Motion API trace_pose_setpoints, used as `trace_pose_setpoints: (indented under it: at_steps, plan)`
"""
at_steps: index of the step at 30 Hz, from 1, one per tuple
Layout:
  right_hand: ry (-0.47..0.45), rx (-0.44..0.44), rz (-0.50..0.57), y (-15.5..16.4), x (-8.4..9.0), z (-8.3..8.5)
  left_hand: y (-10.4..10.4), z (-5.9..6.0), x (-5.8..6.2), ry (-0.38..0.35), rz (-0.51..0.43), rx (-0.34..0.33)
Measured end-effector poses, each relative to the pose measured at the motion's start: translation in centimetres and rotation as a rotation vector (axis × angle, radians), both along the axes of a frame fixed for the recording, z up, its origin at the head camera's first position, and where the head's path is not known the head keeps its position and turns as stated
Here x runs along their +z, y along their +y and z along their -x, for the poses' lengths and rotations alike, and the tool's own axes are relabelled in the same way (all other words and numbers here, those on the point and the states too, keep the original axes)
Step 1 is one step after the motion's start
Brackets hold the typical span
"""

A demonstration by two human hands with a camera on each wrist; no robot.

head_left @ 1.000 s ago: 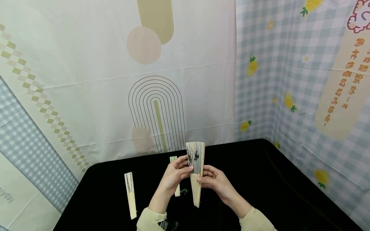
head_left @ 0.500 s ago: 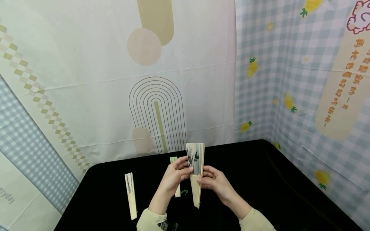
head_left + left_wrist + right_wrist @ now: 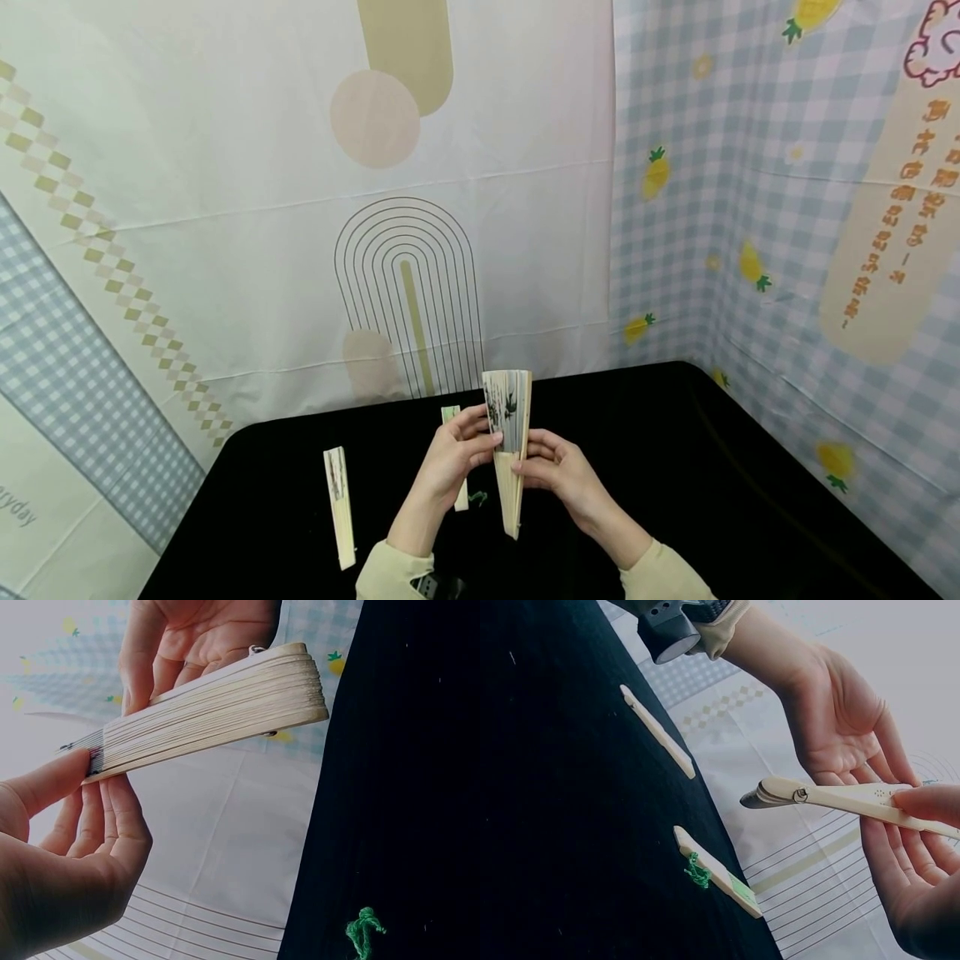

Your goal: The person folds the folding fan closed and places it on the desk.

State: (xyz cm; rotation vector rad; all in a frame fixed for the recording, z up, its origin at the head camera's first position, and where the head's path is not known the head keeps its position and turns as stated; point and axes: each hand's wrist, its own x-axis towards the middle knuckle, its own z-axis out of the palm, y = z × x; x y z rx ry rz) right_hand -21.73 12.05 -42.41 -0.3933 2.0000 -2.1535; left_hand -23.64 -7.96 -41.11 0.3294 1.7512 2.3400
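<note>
Both hands hold a folding fan [image 3: 508,492] upright above the black table, its ribs nearly closed and a dark print on its pale upper part. My left hand [image 3: 448,458] pinches its left edge between thumb and fingers near where paper meets ribs. On the opposite edge, my right hand [image 3: 558,475] pinches it with thumb and fingertips. In the left wrist view the fan's bare ribs [image 3: 225,705] point right, with a small metal ring at the pivot. The right wrist view shows the fan's outer guard [image 3: 847,796] side-on, pierced with small holes.
A closed fan [image 3: 340,508] lies at the table's left. Another closed fan [image 3: 718,871], with a green patch and green cord [image 3: 697,871], lies partly behind my left hand in the head view. The black tabletop [image 3: 675,467] reaches back to hanging printed cloths [image 3: 540,250].
</note>
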Motion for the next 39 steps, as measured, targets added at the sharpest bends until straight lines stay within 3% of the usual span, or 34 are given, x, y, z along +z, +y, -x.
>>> trace_pose_setpoints:
  at_steps: [39]
  plan:
    - [0.139,-0.084,-0.127,-0.40,0.58,-0.77,0.87,-0.08,0.39,-0.022,0.015,0.068]
